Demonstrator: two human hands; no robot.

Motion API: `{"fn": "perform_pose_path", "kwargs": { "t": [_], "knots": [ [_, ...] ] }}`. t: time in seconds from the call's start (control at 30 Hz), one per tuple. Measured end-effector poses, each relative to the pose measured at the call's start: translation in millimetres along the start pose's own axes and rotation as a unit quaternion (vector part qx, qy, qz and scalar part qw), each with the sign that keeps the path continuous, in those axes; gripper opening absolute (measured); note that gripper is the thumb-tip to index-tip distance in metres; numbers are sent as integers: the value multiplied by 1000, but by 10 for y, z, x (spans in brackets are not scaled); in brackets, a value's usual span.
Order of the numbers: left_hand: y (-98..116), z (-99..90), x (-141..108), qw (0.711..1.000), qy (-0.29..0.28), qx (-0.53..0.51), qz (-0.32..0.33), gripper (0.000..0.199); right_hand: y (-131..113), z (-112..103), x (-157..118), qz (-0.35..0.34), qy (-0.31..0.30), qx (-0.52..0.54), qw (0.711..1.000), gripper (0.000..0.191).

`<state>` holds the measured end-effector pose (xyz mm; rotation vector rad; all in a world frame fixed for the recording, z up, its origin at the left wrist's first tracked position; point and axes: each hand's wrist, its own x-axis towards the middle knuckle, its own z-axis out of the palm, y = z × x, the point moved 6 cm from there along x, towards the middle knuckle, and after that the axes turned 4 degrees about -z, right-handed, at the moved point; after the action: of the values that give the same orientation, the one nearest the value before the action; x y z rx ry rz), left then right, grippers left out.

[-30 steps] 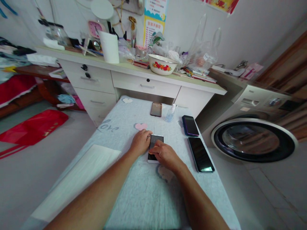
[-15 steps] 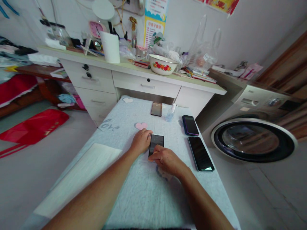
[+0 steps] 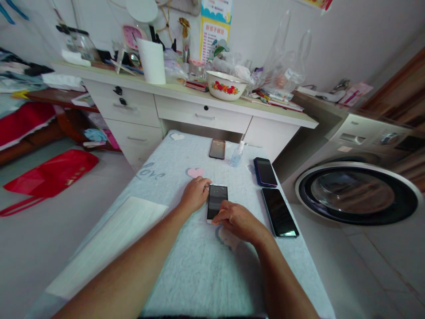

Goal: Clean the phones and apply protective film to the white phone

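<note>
A white-framed smartphone [image 3: 217, 195] lies face up on the cloth-covered table, its dark screen catching reflections. My left hand [image 3: 196, 193] has its fingers curled against the phone's upper left edge and holds it there. Over the lower right of the screen is my right hand [image 3: 234, 218], its fingers drawn together and the tips at the phone's bottom edge. Whatever those fingers may pinch is hidden. Beyond the phone lie a phone case [image 3: 217, 149] and a small clear spray bottle [image 3: 237, 155].
Two dark phones, a smaller one [image 3: 265, 172] and a larger one [image 3: 279, 213], lie along the table's right edge. A whitish sheet [image 3: 109, 243] covers part of the left side. Behind stands a cluttered desk [image 3: 186, 106] with a floral bowl [image 3: 226, 86]; a washing machine [image 3: 357, 192] is at right.
My right hand has slid slightly to the right along the bottom of the phone, uncovering its lower left corner. My left hand stays at the phone's edge. The view has shifted a little.
</note>
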<state>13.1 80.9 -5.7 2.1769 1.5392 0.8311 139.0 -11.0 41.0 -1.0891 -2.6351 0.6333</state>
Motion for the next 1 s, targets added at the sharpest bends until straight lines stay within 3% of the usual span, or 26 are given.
{"fn": "perform_pose_path", "kwargs": {
  "t": [0.27, 0.43, 0.67, 1.0],
  "knots": [
    [37, -33, 2, 1000, -2, -11, 4, 26, 123, -36, -67, 7, -7, 38, 999, 25],
    [46, -28, 0, 1000, -6, -4, 6, 26, 204, -87, -123, 46, -19, 103, 993, 29],
    [52, -83, -60, 995, 16, 97, -33, 14, 319, -80, -205, 106, -20, 167, 980, 32],
    [54, -73, -70, 993, 3, 108, -36, 13, 387, -37, -106, 149, 83, 153, 973, 27]
  ]
}}
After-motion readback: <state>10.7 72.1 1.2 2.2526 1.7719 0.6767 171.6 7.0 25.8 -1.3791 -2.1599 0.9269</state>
